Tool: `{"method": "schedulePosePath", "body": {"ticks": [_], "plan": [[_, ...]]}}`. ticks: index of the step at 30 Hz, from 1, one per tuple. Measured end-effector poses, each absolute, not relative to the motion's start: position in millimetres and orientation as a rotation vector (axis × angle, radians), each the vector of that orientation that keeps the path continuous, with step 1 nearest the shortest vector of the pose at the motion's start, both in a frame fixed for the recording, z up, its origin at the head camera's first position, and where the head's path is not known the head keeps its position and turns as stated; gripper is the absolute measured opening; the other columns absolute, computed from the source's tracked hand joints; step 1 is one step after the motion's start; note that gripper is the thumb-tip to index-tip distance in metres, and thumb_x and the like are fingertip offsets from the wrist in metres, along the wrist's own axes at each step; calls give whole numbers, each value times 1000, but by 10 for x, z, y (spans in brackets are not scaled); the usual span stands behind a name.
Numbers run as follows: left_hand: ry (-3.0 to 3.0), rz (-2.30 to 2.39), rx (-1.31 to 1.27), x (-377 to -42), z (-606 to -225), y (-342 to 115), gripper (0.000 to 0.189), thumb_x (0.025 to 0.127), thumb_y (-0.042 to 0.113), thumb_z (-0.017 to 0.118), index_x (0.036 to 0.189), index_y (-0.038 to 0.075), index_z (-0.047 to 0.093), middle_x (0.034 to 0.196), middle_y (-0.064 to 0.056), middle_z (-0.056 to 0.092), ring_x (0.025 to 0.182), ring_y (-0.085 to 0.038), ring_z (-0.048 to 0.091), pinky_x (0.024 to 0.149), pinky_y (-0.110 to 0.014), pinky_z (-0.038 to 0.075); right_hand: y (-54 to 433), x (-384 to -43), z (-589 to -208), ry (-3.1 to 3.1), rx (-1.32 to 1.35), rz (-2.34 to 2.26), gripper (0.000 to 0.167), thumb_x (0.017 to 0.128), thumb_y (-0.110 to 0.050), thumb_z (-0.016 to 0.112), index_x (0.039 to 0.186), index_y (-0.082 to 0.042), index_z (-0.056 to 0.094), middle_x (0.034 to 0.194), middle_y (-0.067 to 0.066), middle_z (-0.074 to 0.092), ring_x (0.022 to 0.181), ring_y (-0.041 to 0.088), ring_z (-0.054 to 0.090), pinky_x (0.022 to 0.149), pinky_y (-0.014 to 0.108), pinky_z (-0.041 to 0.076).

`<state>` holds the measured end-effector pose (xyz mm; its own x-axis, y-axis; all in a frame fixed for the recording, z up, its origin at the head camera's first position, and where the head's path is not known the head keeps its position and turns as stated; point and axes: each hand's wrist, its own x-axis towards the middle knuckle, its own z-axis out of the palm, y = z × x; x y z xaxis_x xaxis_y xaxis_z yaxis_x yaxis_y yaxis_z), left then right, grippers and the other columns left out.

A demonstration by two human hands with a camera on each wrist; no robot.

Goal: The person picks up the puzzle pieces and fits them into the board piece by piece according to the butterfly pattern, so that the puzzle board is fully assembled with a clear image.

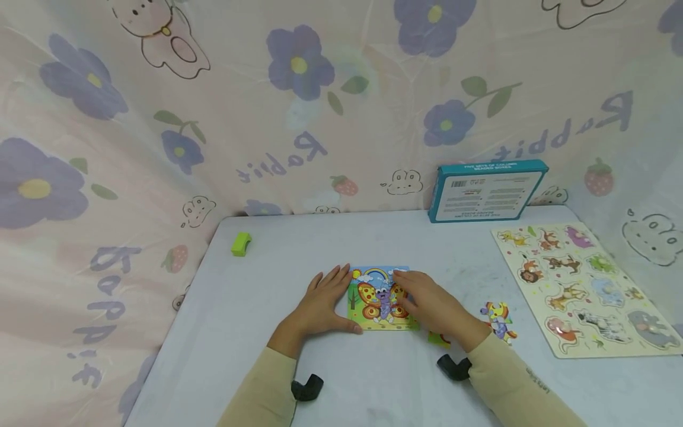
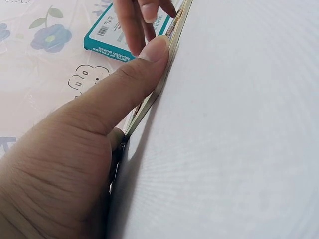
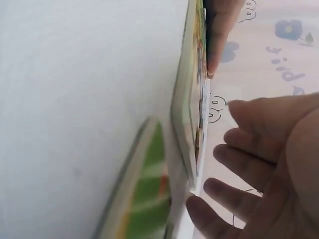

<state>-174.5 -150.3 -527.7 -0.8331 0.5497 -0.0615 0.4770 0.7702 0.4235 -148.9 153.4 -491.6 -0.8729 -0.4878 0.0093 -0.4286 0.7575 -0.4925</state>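
A square picture puzzle point(image 1: 381, 305) of a purple butterfly under a rainbow lies flat on the table. My left hand point(image 1: 319, 305) rests along its left side, fingers straight and thumb stretched to the lower left corner. In the left wrist view the thumb point(image 2: 134, 79) lies against the board's edge. Over the puzzle's right side hovers my right hand point(image 1: 434, 302), its fingers loosely spread with nothing between them, as the right wrist view shows. Just below that hand lies a loose green puzzle piece point(image 1: 439, 339), partly hidden by it; it is blurred in the right wrist view.
More loose pieces point(image 1: 500, 323) lie right of my right wrist. Beyond them is a wooden animal peg board point(image 1: 539, 296). A teal-edged box point(image 1: 487, 193) stands at the back, and a green arch block point(image 1: 241, 244) sits at the back left. Printed curtains point(image 1: 229, 118) surround the table.
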Motion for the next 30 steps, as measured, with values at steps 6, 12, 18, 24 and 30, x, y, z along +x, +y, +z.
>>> {"method": "schedulePosePath", "body": {"ticks": [6, 12, 18, 24, 30], "plan": [[2777, 601, 815, -1737, -5270, -1506, 135, 75, 83, 82, 175, 15, 23, 182, 4, 9, 165, -15, 0, 131, -50, -2, 1488, -1435, -4892, 2827, -788, -547, 56, 110, -24, 68, 157, 3, 55, 166, 20, 47, 154, 48, 38, 114, 72, 40], [2777, 595, 816, -1740, -5282, -1509, 135, 75, 85, 80, 175, 16, 22, 182, 5, 8, 165, -14, -1, 131, -49, -3, 1488, -1415, -4895, 2828, -804, -574, 57, 109, -29, 70, 156, 3, 57, 166, 20, 46, 153, 49, 37, 111, 75, 40], [2774, 588, 813, -1750, -5300, -1510, 135, 75, 85, 80, 175, 16, 22, 182, 5, 8, 165, -14, -1, 130, -49, -3, 1579, -1439, -4957, 2717, -695, -986, 55, 111, -28, 68, 157, 0, 57, 168, 21, 43, 155, 48, 35, 119, 70, 34], [2772, 601, 809, -1751, -5305, -1506, 136, 74, 83, 82, 175, 15, 22, 182, 5, 8, 165, -15, -1, 130, -50, -3, 1725, -1366, -4918, 2588, -520, -1392, 53, 113, -26, 64, 159, -2, 53, 161, 20, 51, 142, 43, 53, 108, 63, 51], [2781, 598, 813, -1751, -5312, -1509, 136, 74, 84, 81, 175, 16, 21, 182, 5, 8, 165, -15, -1, 130, -50, -3, 1914, -1257, -4913, 2529, -387, -1587, 51, 116, -33, 57, 159, -5, 53, 152, 15, 61, 134, 38, 61, 103, 47, 56]]}}
